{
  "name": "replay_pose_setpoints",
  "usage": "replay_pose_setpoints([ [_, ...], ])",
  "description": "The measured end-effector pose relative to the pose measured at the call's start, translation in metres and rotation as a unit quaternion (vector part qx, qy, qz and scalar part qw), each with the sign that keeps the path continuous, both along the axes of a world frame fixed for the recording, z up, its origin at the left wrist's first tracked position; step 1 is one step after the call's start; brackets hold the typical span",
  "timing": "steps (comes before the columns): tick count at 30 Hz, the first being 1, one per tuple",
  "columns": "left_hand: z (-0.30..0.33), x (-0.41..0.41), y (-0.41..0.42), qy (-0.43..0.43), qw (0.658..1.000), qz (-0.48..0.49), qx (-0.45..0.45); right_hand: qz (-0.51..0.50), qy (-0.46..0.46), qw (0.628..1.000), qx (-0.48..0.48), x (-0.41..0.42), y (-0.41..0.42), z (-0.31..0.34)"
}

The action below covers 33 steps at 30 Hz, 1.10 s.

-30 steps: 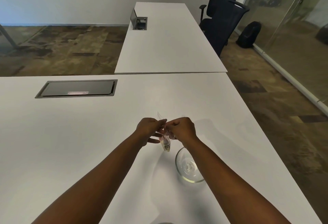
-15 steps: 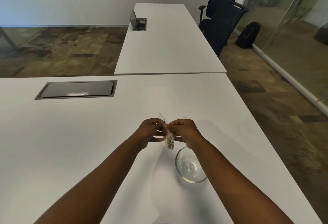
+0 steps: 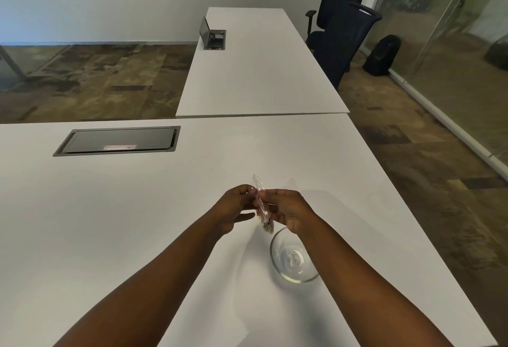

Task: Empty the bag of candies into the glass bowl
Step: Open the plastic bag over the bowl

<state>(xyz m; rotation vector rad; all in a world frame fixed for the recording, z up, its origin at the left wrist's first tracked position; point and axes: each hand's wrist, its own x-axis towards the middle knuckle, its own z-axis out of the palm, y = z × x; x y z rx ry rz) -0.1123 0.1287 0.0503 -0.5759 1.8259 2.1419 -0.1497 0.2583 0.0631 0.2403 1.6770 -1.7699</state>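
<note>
Candy bag (image 3: 263, 210), pinched at its top between left hand (image 3: 237, 206) and right hand (image 3: 289, 210), hangs just beyond the empty glass bowl (image 3: 294, 258)'s far rim; best part the mouth evenly, then tip over the bowl's centre.

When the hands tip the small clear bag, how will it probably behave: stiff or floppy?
Probably floppy: the bag is thin clear film, hanging creased between the left hand and right hand. Probably bottom-heavy: the candies sit bunched low.

Bare forearms, no sleeves; purple-painted left thumbnail (image 3: 254, 189).
</note>
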Motion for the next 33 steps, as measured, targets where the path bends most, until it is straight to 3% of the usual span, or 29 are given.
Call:
replay_pose_setpoints([
  [6, 0.003, -0.002, 0.001, 0.000, 0.997, 0.027, 0.078, -0.010, -0.049, 0.997, -0.052, -0.001, 0.002, -0.003],
  [21, 0.008, -0.002, 0.002, -0.014, 0.994, 0.067, 0.085, -0.057, -0.083, 0.994, -0.053, -0.008, 0.006, -0.001],
  [25, 0.012, -0.006, 0.002, -0.022, 0.997, 0.070, -0.011, -0.065, -0.024, 0.997, -0.021, -0.011, 0.007, 0.001],
  [28, 0.012, -0.010, 0.003, -0.028, 0.993, 0.077, -0.079, -0.062, 0.069, 0.993, 0.072, -0.013, 0.006, 0.001],
  [33, 0.010, -0.014, -0.001, -0.030, 0.978, 0.088, -0.188, -0.044, 0.248, 0.930, 0.266, -0.016, 0.008, 0.000],
])
